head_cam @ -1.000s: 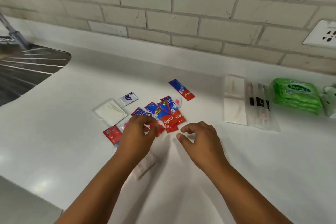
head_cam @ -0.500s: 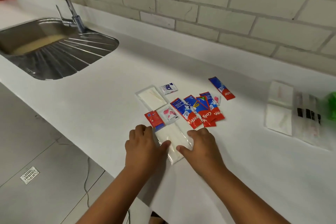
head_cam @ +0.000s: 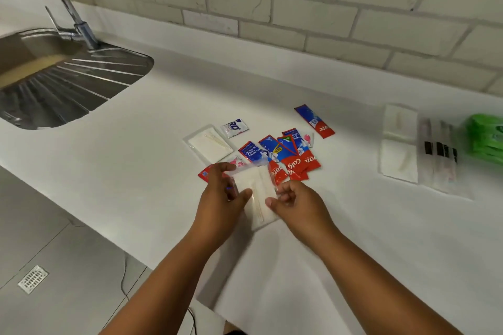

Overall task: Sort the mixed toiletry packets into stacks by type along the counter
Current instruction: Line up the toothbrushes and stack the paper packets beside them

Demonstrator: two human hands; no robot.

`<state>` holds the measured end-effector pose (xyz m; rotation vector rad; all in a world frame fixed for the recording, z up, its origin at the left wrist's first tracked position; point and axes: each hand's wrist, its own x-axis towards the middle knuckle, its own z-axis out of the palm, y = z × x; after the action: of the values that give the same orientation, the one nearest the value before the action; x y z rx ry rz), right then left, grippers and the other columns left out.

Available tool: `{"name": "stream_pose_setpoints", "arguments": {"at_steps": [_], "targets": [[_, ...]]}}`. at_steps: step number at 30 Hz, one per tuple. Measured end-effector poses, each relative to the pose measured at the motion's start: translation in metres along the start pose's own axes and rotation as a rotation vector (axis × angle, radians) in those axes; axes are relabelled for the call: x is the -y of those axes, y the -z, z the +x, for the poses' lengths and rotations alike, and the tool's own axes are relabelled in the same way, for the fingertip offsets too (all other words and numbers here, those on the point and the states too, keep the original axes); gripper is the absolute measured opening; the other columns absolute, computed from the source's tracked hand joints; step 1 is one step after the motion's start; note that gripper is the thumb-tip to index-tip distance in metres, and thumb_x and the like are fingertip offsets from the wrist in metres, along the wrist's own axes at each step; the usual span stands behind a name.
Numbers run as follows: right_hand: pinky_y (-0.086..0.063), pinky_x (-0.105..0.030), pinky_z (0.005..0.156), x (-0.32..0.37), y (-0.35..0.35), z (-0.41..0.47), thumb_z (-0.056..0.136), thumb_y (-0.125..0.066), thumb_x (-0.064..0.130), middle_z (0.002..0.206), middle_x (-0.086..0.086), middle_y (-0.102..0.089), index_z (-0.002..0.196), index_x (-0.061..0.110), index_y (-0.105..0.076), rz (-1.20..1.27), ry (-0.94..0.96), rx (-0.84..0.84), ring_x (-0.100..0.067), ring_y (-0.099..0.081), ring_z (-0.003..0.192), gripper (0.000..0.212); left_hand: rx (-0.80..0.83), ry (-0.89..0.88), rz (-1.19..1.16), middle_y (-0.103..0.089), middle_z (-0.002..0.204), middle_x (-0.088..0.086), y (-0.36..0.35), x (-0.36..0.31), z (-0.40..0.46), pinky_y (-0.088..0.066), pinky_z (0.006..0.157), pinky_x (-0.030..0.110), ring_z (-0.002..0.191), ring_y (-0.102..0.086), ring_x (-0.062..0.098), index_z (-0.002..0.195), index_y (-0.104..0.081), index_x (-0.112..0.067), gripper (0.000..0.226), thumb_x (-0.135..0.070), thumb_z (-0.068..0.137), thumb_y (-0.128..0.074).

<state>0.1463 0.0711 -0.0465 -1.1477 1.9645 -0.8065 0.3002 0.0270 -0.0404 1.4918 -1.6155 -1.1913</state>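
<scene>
Pinching a clear plastic packet of white cotton pads (head_cam: 257,193) between left hand (head_cam: 221,198) and right hand (head_cam: 295,204), I now have it lifted off the white counter (head_cam: 353,226), where it lay flat half a second ago; it belongs on the matching clear-packet stack (head_cam: 399,144) to my right.

Six red toothpaste sachets (head_cam: 314,125), three white clear-wrapped packets (head_cam: 209,143), one small white sachet (head_cam: 234,128)

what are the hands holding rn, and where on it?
Both hands grip one clear packet of white pads and swabs: left hand on its left edge, right hand on its right edge.
</scene>
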Motion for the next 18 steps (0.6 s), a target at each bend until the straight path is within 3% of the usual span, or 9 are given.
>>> {"name": "stream_pose_setpoints", "arguments": {"at_steps": [5,9,11,14,18], "targets": [[-0.052,-0.023,0.065,-0.011,0.041,0.008,0.083,-0.073,0.021,0.092,0.000,-0.068,0.092,0.014,-0.063,0.298,-0.139,-0.035,-0.015,-0.066,0.084,0.015,0.088,0.033,-0.188,-0.065,0.098,0.000,-0.027,-0.027,0.021,-0.057,0.072,0.030,0.083,-0.068,0.014,0.124,-0.042,-0.034,0.056,-0.020,0.081,-0.075],[-0.042,-0.020,0.055,-0.033,0.083,0.009,0.081,-0.074,0.015,0.080,-0.005,-0.068,0.088,0.010,-0.066,0.454,-0.149,-0.178,-0.014,-0.060,0.065,0.013,0.231,0.104,-0.330,-0.069,0.101,0.004,-0.066,-0.047,0.032,-0.058,0.081,0.033,0.095,-0.069,0.018,0.113,-0.053,-0.025,0.030,-0.017,0.088,-0.067],[-0.041,-0.019,0.052,-0.047,0.103,0.010,0.080,-0.075,0.013,0.077,-0.004,-0.067,0.086,0.011,-0.065,0.494,-0.149,-0.246,-0.013,-0.058,0.062,0.011,0.298,0.104,-0.313,-0.068,0.104,0.004,-0.089,-0.056,0.036,-0.058,0.082,0.034,0.096,-0.067,0.021,0.108,-0.057,-0.020,0.023,-0.011,0.089,-0.065],[-0.041,-0.017,0.050,-0.065,0.129,0.012,0.079,-0.075,0.011,0.075,-0.006,-0.065,0.085,0.011,-0.064,0.532,-0.154,-0.329,-0.012,-0.056,0.058,0.012,0.348,0.048,-0.246,-0.067,0.097,0.004,-0.122,-0.071,0.043,-0.056,0.069,0.020,0.090,-0.066,0.016,0.104,-0.062,-0.018,0.021,-0.004,0.088,-0.065],[-0.046,-0.025,0.060,-0.087,0.159,0.021,0.077,-0.077,0.012,0.076,-0.010,-0.065,0.086,0.016,-0.063,0.449,-0.155,-0.482,-0.017,-0.060,0.061,0.017,0.381,0.013,-0.138,-0.068,0.092,0.000,-0.169,-0.092,0.056,-0.056,0.066,0.019,0.086,-0.068,0.014,0.104,-0.062,-0.018,0.021,-0.008,0.087,-0.067]]}}
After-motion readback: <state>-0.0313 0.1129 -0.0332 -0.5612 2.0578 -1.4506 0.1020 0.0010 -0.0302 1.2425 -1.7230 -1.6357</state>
